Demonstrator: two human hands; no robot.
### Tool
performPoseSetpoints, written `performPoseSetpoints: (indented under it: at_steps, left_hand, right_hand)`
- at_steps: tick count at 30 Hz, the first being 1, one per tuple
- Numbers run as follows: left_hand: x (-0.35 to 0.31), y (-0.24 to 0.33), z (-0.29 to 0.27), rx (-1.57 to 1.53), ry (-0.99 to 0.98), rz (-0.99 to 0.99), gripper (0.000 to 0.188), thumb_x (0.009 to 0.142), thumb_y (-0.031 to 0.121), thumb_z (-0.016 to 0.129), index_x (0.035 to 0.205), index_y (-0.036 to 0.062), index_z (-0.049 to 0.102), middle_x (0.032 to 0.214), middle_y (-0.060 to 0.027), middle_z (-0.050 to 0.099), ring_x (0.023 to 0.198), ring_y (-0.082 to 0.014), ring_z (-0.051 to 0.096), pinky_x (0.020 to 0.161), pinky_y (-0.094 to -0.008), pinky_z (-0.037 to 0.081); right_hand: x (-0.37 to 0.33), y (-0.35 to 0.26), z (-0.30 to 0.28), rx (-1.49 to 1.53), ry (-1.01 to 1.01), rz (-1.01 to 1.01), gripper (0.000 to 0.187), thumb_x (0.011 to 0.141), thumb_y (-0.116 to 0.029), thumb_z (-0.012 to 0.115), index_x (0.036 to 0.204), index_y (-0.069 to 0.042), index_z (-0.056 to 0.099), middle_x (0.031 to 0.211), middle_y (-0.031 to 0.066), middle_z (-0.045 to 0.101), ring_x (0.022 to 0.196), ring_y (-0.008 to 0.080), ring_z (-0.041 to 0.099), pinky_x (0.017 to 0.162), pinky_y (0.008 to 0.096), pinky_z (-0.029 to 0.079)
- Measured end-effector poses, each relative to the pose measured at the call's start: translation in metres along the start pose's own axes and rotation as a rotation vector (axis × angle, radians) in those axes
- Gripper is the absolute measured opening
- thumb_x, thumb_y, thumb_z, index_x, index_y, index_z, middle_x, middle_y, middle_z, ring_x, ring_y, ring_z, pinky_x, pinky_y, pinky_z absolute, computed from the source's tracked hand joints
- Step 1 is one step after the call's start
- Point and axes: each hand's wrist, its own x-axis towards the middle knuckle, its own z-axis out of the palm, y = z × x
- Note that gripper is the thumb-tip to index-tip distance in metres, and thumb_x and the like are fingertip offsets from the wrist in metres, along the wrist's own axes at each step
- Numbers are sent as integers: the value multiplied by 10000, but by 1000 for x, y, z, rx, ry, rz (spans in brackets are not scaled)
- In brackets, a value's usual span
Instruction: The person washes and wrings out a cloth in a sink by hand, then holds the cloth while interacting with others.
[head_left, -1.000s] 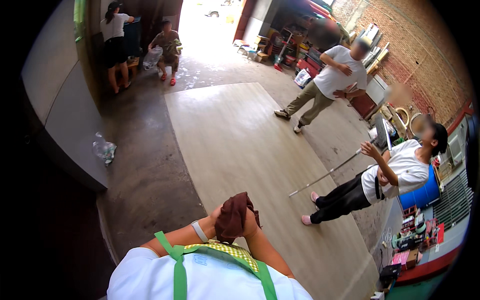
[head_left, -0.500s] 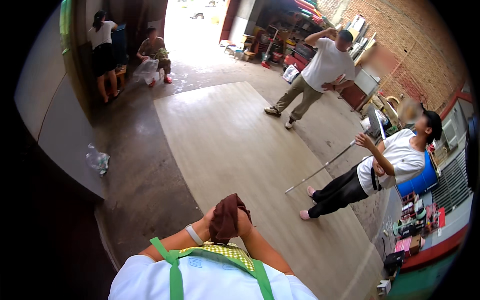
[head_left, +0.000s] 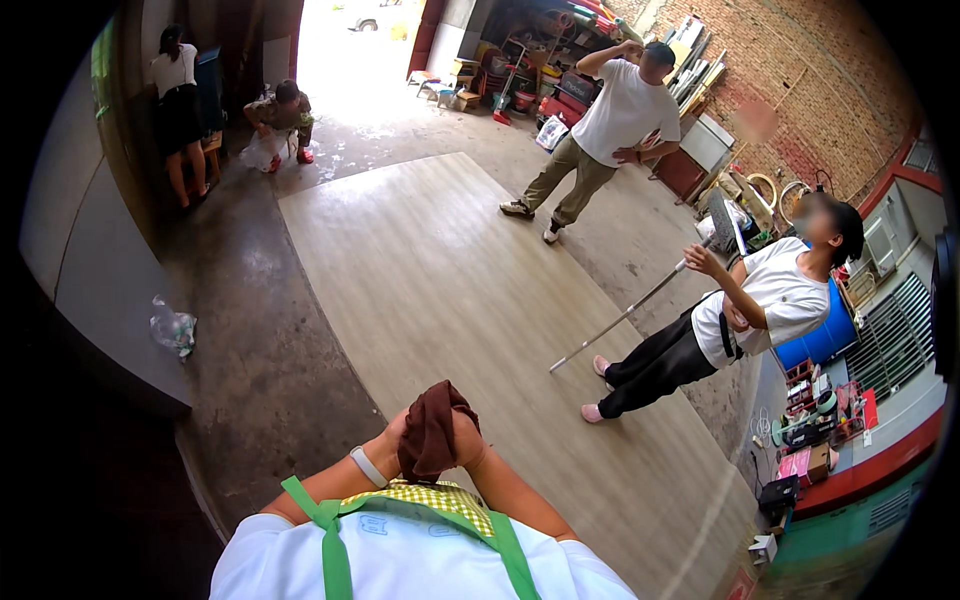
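A crumpled dark brown cloth (head_left: 432, 432) is bunched up in front of my chest, over the light flooring. My left hand (head_left: 396, 430) grips it from the left side, with a pale band on the wrist. From the right side, my right hand (head_left: 467, 438) is closed round the cloth. Folds of the cloth cover most of my fingers. Just below the hands is the yellow checked bib of an apron (head_left: 425, 493) with green straps.
A wood-patterned floor sheet (head_left: 430, 260) stretches ahead. On the right a person (head_left: 770, 310) holds a long pole (head_left: 625, 312); another person (head_left: 620, 115) stands farther back. Two people are near the doorway. A plastic bag (head_left: 173, 328) lies by the left wall.
The view has turned slightly, so the surroundings sit a little farther left. The seated person near the doorway has bent forward. Both my hands still hold the cloth.
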Motion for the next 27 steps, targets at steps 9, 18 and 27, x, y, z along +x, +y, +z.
performPoseSetpoints:
  at_steps: [9, 18, 27]
  left_hand:
    - [-1, 0, 6, 2, -19, 5, 318, 917, 234, 360, 1063, -8, 506, 1051, -142, 557, 946, -229, 551, 841, -355, 471]
    - [-1, -2, 2, -8, -30, -3, 314, 919, 223, 354, 1066, -11, 504, 1052, -140, 556, 947, -226, 551, 844, -350, 471]
    - [-6, -2, 22, 38, -14, 19, 314, 919, 220, 351, 1057, -14, 509, 1028, -140, 567, 926, -229, 560, 842, -344, 472]
  right_hand:
    - [0, 2, 3, 403, 27, 244, 287, 761, -98, 603, 1028, -12, 543, 929, 73, 569, 834, 229, 540, 751, 318, 431]
    - [-5, 9, 2, 440, 3, 328, 316, 720, -90, 658, 1008, -25, 547, 913, 71, 570, 824, 216, 548, 732, 304, 436]
    - [-19, 30, 2, 367, 2, 331, 235, 798, -112, 566, 1017, -29, 545, 953, 59, 570, 849, 175, 547, 742, 283, 450]
